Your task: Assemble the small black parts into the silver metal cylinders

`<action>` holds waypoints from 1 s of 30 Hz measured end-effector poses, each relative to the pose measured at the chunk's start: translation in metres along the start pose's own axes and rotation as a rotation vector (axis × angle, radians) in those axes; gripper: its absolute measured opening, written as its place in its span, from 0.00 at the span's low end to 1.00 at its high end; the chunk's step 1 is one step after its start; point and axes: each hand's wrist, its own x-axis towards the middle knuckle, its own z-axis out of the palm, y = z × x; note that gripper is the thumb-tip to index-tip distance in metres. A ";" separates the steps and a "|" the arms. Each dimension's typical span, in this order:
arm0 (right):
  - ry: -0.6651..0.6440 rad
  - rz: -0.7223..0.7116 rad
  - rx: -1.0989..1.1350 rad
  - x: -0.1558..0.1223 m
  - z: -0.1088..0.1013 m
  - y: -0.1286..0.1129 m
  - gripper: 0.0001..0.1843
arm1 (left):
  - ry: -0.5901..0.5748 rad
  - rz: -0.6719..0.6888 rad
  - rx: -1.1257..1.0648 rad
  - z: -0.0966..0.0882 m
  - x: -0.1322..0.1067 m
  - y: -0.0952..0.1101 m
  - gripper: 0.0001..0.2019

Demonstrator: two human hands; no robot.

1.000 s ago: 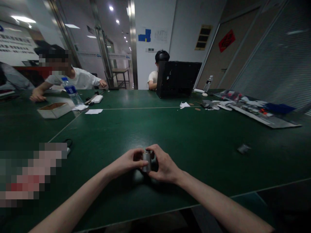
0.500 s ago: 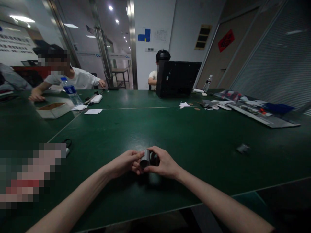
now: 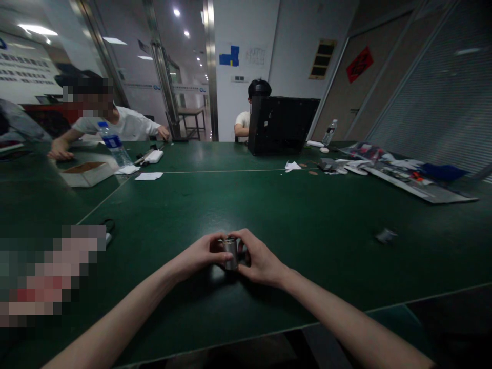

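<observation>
Cylinder is pointing its rimmed end up, long axis running near vertical, over table's near side. 2 hands are clamping fingers on it: left hand laying thumb across front, right hand gripping from right.

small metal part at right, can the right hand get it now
Probably not without letting go: the right hand holds the metal cylinder, though nothing visible blocks the way to the small metal part.
</observation>
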 end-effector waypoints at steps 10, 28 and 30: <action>0.004 -0.027 0.145 0.003 -0.009 -0.008 0.15 | -0.007 0.128 0.298 -0.001 0.002 0.001 0.17; 0.209 -0.044 0.142 0.010 -0.013 -0.006 0.04 | 0.022 0.173 0.687 0.010 -0.006 0.013 0.15; 0.163 -0.022 0.097 0.007 -0.018 -0.001 0.05 | 0.022 0.148 0.675 0.010 -0.008 0.016 0.16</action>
